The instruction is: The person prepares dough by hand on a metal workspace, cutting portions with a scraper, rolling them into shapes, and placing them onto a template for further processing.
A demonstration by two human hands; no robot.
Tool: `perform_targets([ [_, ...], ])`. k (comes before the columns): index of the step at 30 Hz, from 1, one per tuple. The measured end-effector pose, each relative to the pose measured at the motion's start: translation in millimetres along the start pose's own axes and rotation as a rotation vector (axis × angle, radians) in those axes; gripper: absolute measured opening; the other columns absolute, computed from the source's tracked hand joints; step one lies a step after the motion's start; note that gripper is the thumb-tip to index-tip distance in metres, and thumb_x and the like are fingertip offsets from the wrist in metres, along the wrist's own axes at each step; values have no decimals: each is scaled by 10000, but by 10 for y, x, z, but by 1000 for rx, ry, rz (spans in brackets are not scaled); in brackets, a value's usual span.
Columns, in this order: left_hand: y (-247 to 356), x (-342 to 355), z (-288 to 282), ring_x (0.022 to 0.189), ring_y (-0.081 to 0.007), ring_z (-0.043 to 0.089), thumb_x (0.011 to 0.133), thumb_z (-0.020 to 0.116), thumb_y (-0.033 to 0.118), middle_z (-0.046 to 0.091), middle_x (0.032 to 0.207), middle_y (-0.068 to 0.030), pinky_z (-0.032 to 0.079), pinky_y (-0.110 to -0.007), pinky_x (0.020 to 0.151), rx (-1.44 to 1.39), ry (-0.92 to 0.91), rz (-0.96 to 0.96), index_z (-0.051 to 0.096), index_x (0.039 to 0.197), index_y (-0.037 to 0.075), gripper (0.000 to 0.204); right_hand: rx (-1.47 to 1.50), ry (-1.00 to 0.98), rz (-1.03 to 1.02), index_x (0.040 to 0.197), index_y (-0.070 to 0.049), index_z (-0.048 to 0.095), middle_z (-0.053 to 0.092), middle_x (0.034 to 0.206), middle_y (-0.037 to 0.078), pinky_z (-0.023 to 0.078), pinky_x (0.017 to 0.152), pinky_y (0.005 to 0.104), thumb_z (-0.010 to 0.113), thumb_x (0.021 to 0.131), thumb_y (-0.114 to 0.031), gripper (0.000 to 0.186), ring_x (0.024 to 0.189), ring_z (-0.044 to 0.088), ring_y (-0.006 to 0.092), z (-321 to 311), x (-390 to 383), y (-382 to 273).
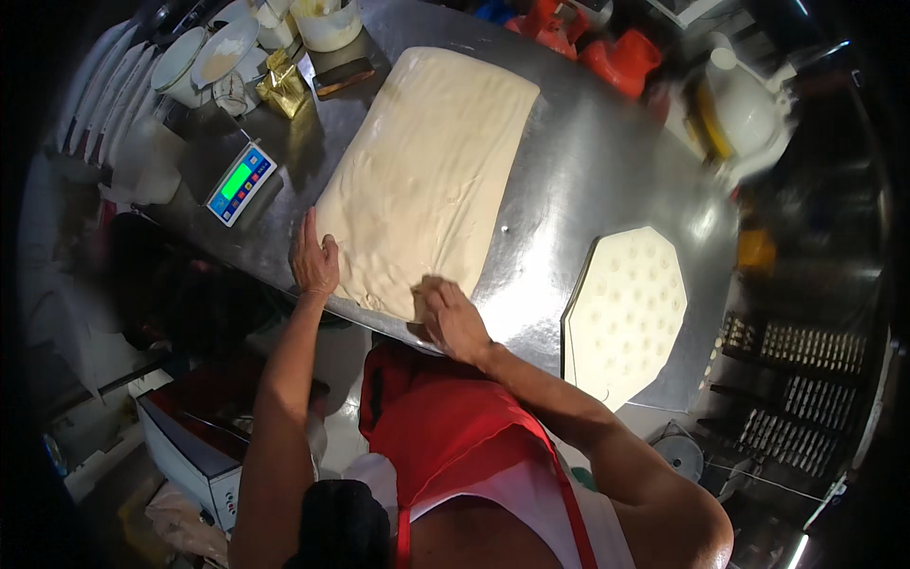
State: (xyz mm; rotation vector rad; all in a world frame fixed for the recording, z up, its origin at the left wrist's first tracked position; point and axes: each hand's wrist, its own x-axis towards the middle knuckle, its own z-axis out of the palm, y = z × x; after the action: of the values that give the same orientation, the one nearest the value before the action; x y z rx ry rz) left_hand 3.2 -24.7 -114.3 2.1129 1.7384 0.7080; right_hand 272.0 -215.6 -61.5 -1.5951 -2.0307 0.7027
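Note:
A long slab of pale dough [427, 171] lies on the steel table [607, 180], its surface wrinkled toward the near end. My left hand [313, 256] rests against the dough's near left corner, fingers extended and thumb apart. At the near right corner, my right hand [444, 311] has its fingers curled onto the dough's edge; some fingertips are hidden. Right of the dough lies an octagonal cream-coloured board [626, 308] with rows of round dimples. A small scale [237, 185] with a lit green display sits to the left.
Bowls [223, 52], a tub [325, 24], a gold foil pack [282, 85] and a dark wooden-handled item [343, 76] crowd the back left. Red containers [621, 62] and a white machine [735, 114] stand behind. Trays of small pieces [810, 346] are at the right; a metal cabinet [190, 450] is below left.

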Motion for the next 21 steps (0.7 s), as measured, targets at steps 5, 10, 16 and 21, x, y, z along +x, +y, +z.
perform_targets([
  [5, 43, 17, -14, 1432, -479, 515, 996, 600, 167, 511, 1593, -279, 421, -543, 1188, 27, 3, 12, 413, 1626, 19, 673, 177, 4, 313, 1395, -48, 625, 683, 1235, 191, 526, 976, 475, 599, 1063, -240, 384, 1194, 620, 372, -745, 295, -56],
  [10, -34, -31, -28, 1431, -503, 516, 974, 602, 160, 505, 1583, -313, 424, -547, 1193, -71, 36, 106, 417, 1620, -7, 693, -118, 349, 226, 1595, 140, 330, 384, 1606, 380, 318, 1283, 536, 666, 1004, -360, 844, 1503, 364, 540, -864, 1608, 1338],
  [16, -236, -25, 181, 1503, -490, 452, 925, 586, 145, 488, 1596, -314, 375, -541, 1247, -167, -40, 24, 385, 1630, -55, 759, -487, 519, 481, 1523, 213, 365, 351, 1613, 430, 202, 1302, 607, 622, 1017, -602, 993, 1569, 263, 564, -969, 3760, 2144],
  [21, -171, 41, 42, 1517, -495, 435, 862, 636, 66, 460, 1625, -289, 379, -560, 1242, -252, -120, 20, 360, 1649, -40, 841, -617, 410, -68, 1579, 108, 409, 373, 1679, 322, 213, 1326, 541, 610, 1067, -513, 830, 1576, 332, 475, -169, 4767, 1873],
])
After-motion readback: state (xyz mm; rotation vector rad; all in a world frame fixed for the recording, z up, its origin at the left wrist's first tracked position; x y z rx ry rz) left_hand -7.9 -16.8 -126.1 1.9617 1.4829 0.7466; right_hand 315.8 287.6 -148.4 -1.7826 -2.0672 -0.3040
